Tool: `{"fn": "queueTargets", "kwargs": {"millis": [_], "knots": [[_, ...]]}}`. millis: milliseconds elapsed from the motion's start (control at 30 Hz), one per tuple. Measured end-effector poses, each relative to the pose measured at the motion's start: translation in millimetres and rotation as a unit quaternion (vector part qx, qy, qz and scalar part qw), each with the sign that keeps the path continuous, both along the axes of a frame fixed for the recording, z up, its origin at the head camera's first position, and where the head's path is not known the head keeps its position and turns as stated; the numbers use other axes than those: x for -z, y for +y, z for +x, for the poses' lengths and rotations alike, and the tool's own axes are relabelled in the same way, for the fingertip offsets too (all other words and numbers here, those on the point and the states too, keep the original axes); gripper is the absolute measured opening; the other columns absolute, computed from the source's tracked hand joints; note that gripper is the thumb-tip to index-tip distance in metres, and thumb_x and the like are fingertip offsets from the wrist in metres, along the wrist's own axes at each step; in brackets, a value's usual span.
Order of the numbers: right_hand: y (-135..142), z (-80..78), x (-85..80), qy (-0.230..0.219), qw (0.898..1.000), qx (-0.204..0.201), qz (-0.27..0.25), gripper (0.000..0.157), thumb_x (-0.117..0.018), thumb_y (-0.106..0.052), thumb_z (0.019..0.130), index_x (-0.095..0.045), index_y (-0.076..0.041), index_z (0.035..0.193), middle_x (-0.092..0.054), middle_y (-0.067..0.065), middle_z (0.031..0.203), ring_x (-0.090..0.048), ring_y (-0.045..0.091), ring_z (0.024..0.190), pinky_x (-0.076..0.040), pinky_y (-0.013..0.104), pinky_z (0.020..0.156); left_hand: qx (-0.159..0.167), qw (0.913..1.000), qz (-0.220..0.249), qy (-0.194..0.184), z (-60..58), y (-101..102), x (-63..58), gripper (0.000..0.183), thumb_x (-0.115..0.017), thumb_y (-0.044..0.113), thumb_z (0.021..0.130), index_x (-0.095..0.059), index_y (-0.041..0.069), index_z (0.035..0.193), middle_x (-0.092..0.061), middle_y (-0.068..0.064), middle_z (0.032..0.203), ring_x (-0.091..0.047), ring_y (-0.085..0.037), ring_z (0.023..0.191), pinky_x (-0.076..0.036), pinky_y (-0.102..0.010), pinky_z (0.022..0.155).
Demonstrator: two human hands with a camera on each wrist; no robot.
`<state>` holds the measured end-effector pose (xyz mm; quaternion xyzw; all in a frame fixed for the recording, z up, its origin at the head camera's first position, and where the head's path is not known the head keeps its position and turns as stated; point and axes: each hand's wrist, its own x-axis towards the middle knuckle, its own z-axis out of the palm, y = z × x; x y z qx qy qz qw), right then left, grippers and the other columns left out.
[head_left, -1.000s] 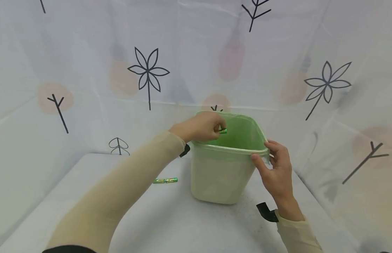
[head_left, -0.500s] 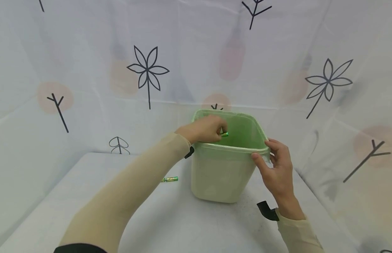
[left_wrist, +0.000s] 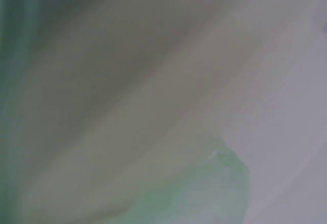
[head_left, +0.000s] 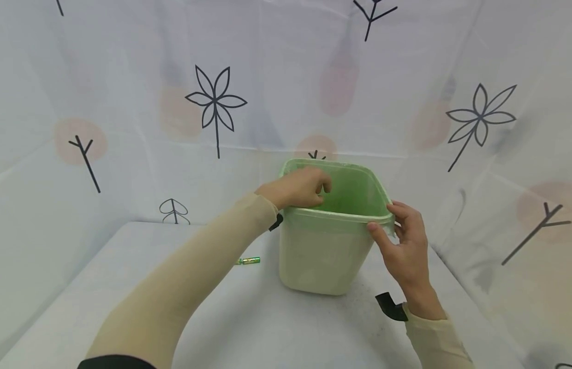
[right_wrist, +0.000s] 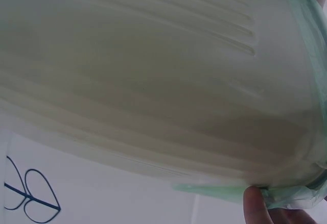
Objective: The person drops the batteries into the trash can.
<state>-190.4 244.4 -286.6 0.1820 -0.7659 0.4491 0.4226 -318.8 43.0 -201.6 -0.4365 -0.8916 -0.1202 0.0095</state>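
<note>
A pale green trash bin (head_left: 320,256) stands upright on the white table, with a thin green bin liner (head_left: 360,192) inside it and folded over its rim. My left hand (head_left: 304,187) reaches over the near left rim into the bin's mouth. Its thumb and index finger are bent and apart, and nothing shows between them. With thumb and fingers on either side of the rim, my right hand (head_left: 408,246) holds the bin's right corner. The left wrist view is filled by blurred bin wall (left_wrist: 122,106) and liner (left_wrist: 204,193). The bin's bottom is hidden.
Left of the bin lies a shiny green and gold battery (head_left: 251,260), end to end with another that my left sleeve (head_left: 189,271) mostly covers. A white cloth (head_left: 277,92) printed with flowers and trees hangs behind the table (head_left: 267,328).
My left hand has lowered slightly into the bin. The green battery it pinched has left its fingers and is out of sight. My right hand keeps its hold on the rim.
</note>
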Motion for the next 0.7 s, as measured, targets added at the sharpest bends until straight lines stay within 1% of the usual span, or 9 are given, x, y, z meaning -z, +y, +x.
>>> {"fn": "queueTargets", "kwargs": {"millis": [67, 267, 400, 500, 600, 700], "knots": [[0.0, 0.0, -0.2, 0.002, 1.0, 0.001, 0.001, 0.045, -0.067, 0.013, 0.078, -0.048, 0.016, 0.12, -0.044, 0.028, 0.126, -0.054, 0.01, 0.109, -0.042, 0.014, 0.09, 0.001, 1.0, 0.001, 0.0, -0.3, -0.1, 0.1, 0.034, -0.054, 0.004, 0.088, -0.062, 0.008, 0.122, -0.063, -0.009, 0.109, -0.052, -0.014, 0.087, -0.046, -0.027, 0.082], [-0.5, -0.2, -0.3, 0.002, 1.0, 0.002, 0.002, 0.045, -0.067, 0.013, 0.079, -0.048, 0.016, 0.119, -0.044, 0.028, 0.126, -0.054, 0.011, 0.11, -0.042, 0.014, 0.09, -0.004, 1.0, 0.004, 0.004, 0.2, -0.3, -0.3, 0.032, -0.054, 0.007, 0.09, -0.063, 0.009, 0.121, -0.061, -0.004, 0.1, -0.052, -0.013, 0.084, -0.045, -0.026, 0.079], [-1.2, -0.3, -0.1, -0.001, 1.0, 0.004, 0.0, 0.045, -0.067, 0.012, 0.079, -0.048, 0.016, 0.119, -0.044, 0.028, 0.126, -0.054, 0.012, 0.11, -0.042, 0.014, 0.09, -0.005, 0.9997, 0.02, 0.011, 4.4, -4.6, -2.7, 0.032, -0.052, 0.008, 0.091, -0.063, 0.01, 0.121, -0.061, -0.002, 0.1, -0.053, -0.013, 0.086, -0.045, -0.027, 0.081], [-1.4, -0.4, -0.4, 0.0, 1.0, 0.004, -0.002, 0.045, -0.068, 0.012, 0.079, -0.048, 0.016, 0.119, -0.044, 0.028, 0.126, -0.055, 0.013, 0.11, -0.042, 0.014, 0.091, -0.004, 0.9991, 0.032, 0.026, 8.8, -11.5, -4.9, 0.03, -0.052, 0.011, 0.092, -0.063, 0.012, 0.119, -0.062, -0.002, 0.105, -0.055, -0.013, 0.093, -0.045, -0.027, 0.084], [-1.4, -0.6, -1.0, 0.002, 1.0, 0.005, -0.002, 0.045, -0.068, 0.012, 0.079, -0.048, 0.016, 0.119, -0.045, 0.028, 0.126, -0.055, 0.013, 0.109, -0.042, 0.015, 0.091, 0.0, 0.9975, 0.047, 0.052, 13.8, -20.5, -7.5, 0.026, -0.052, 0.012, 0.092, -0.064, 0.012, 0.115, -0.063, -0.002, 0.109, -0.056, -0.015, 0.097, -0.044, -0.027, 0.085], [-1.5, -0.6, -1.4, 0.003, 1.0, 0.003, -0.002, 0.045, -0.067, 0.013, 0.078, -0.047, 0.017, 0.119, -0.044, 0.029, 0.125, -0.055, 0.012, 0.109, -0.042, 0.015, 0.09, 0.007, 0.9951, 0.062, 0.077, 18.8, -30.2, -10.1, 0.023, -0.053, 0.011, 0.091, -0.065, 0.01, 0.111, -0.063, -0.002, 0.107, -0.056, -0.016, 0.095, -0.044, -0.028, 0.085]]}}
